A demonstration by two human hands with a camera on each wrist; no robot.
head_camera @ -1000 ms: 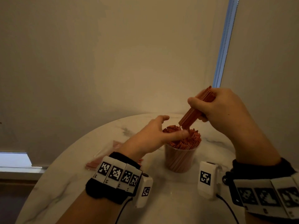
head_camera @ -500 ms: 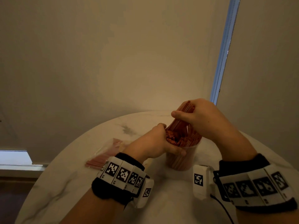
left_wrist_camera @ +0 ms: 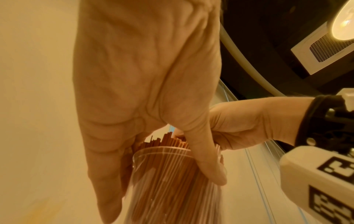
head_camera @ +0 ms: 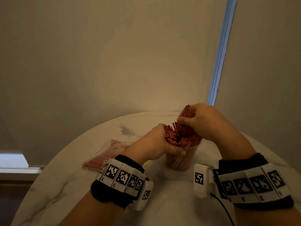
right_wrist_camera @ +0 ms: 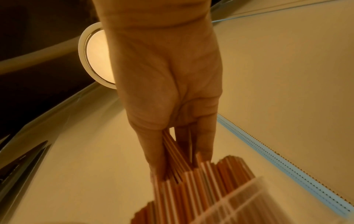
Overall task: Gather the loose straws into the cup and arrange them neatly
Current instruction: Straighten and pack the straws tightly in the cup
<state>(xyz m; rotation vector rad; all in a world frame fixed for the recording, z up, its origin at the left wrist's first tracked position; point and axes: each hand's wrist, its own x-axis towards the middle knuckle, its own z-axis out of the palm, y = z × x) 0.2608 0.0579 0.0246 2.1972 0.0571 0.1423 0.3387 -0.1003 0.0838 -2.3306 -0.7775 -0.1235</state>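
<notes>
- The cup is a clear plastic tumbler with fine vertical ribs; it stands upright on the white marbled desk, near the middle and between the two wrists.
- It is packed with thin orange-red straws, whose cut ends rise above the rim at uneven heights and lean outward on the right side.
- Through the wall, in the left wrist view, the straws show as close parallel lines running the height of the cup.
- The left hand wraps the upper part of the cup: its thumb lies across the near wall just under the rim, and its fingers curl round the far side, against the straw ends.
- The right hand sits above the cup's far right edge, its fingers and thumb clamped on a small bundle of the same straws; the bundle's lower ends are down among the straws in the cup.
- To the left on the desk lies a clear plastic bag holding more straws, well apart from the cup.
</notes>
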